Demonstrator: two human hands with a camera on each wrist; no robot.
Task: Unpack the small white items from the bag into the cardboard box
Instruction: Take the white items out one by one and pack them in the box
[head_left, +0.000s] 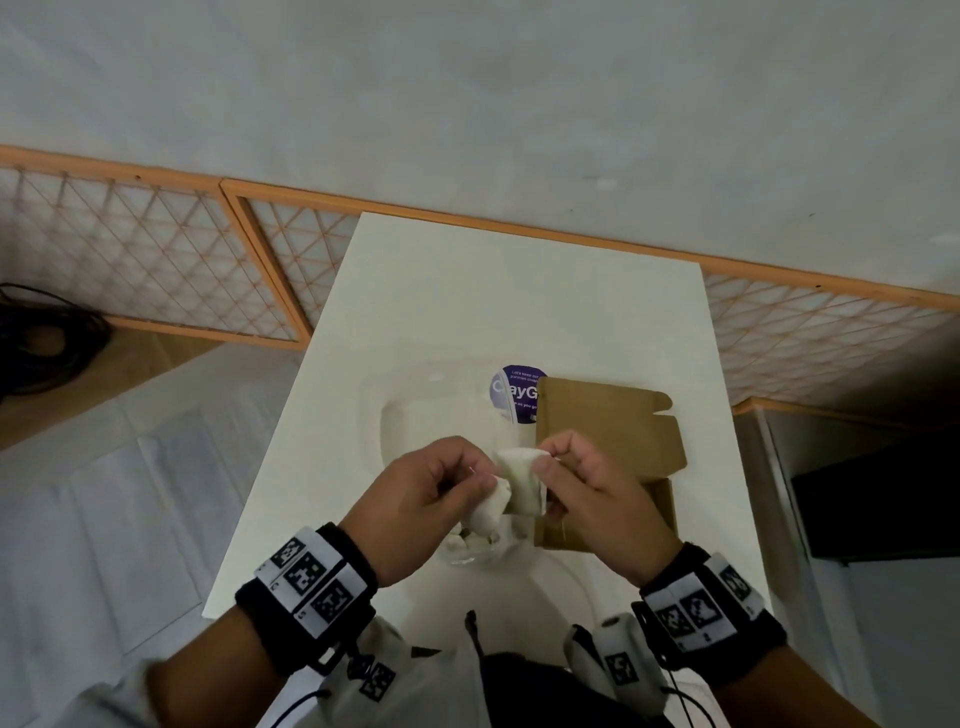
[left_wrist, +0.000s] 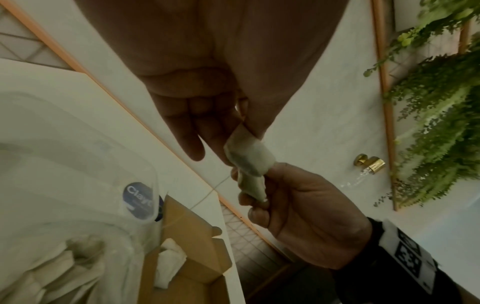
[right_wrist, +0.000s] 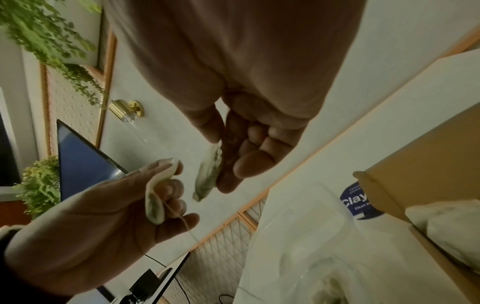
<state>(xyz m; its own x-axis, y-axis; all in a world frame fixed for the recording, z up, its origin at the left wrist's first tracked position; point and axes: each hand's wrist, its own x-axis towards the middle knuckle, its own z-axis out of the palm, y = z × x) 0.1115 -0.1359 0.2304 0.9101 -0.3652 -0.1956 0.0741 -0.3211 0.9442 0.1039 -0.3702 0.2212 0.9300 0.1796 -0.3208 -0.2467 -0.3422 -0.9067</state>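
Observation:
Both hands hover close together over the clear plastic bag (head_left: 415, 410), which bears a round purple sticker (head_left: 511, 389). My left hand (head_left: 480, 480) pinches one small white sachet (head_left: 488, 512) with a thin string trailing from it. My right hand (head_left: 545, 467) pinches a second white sachet (head_left: 522, 483) between thumb and fingers. The two sachets touch or overlap in the head view and hang apart in the right wrist view, right sachet (right_wrist: 209, 174), left sachet (right_wrist: 155, 201). The open cardboard box (head_left: 608, 431) lies just right of the hands and holds white items (left_wrist: 168, 261). More white items (head_left: 467, 543) lie in the bag.
Bag and box lie on a white table (head_left: 467, 291) set against a wall with orange-framed lattice panels (head_left: 156, 260). Black cables (head_left: 41, 338) lie on the floor at far left. A dark screen (right_wrist: 83, 156) and green plants (left_wrist: 436, 102) show in the wrist views.

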